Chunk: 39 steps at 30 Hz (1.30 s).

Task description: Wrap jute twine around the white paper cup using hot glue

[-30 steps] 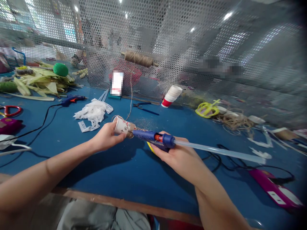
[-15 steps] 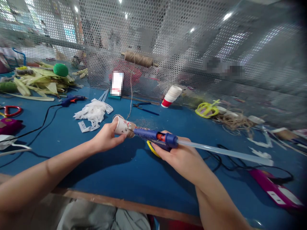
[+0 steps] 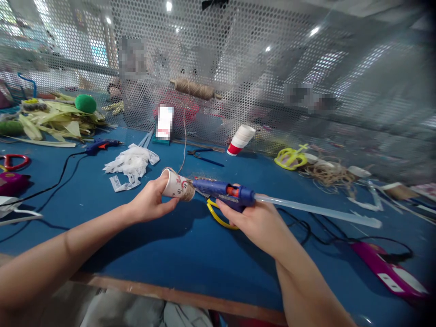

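Note:
My left hand is closed around a small white paper cup held on its side, its base end wrapped in brown twine. A strand of that twine runs up to a spool on the mesh wall. My right hand grips a blue glue gun with a long clear glue stick sticking out behind. The gun's nozzle touches the twine-wrapped end of the cup. A yellow-handled pair of scissors lies on the blue table under my right hand.
On the blue table lie white lace, a second glue gun, a stack of paper cups, pliers, yellow scissors, loose twine, a magenta power strip and corn husks. A perforated metal wall closes the back.
The cup and glue gun have shifted slightly right and up together, and the view has tilted up a little. Both hands keep their grips.

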### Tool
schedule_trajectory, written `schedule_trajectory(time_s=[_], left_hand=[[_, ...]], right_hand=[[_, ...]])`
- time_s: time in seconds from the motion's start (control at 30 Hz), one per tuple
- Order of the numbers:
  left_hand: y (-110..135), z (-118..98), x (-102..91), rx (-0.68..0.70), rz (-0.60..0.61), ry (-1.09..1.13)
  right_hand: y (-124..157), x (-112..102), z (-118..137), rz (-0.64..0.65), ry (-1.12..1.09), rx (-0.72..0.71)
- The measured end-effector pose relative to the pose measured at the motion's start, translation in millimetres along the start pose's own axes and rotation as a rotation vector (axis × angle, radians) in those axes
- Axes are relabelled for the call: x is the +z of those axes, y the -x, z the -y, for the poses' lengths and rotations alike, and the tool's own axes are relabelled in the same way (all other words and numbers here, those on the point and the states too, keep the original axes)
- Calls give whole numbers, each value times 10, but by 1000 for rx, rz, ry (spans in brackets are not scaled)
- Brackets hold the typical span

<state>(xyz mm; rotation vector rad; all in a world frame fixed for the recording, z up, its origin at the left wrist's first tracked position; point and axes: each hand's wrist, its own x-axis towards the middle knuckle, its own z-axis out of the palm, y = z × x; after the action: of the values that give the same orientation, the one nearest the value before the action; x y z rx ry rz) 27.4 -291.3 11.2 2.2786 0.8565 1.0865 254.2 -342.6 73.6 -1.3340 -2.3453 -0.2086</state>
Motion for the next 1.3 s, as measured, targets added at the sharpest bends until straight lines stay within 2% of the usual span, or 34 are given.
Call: schedule_trajectory(time_s=[0.1,0.27,0.4,0.57,0.7,0.77,1.07,1.2,1.3], left_hand=[[3,2,1,16,6,-9],[-10,17,9,-139,6,68],[-21,20,16,-180,-1,122],[-27,26,8,-265,-13,71],[-39,12,-10,-255,-20,63],[-38,7,-11,-209,-23,69],[2,-22,7,-10,-17,-10],[-7,-54,-10,56,0,-58],[-18,-37,-12,39,-15,-31]], right_hand=[[-18,-39,16,12,-19,20],[-19,-57,68,19,-136,104],[12,-5,75,41,-200,144],[51,61,51,92,-272,163],[58,59,57,109,-292,189],[57,45,48,88,-227,142],[36,2,-89,0,345,-285],[1,-40,-40,9,307,-238],[11,-57,-25,-32,313,-315]])
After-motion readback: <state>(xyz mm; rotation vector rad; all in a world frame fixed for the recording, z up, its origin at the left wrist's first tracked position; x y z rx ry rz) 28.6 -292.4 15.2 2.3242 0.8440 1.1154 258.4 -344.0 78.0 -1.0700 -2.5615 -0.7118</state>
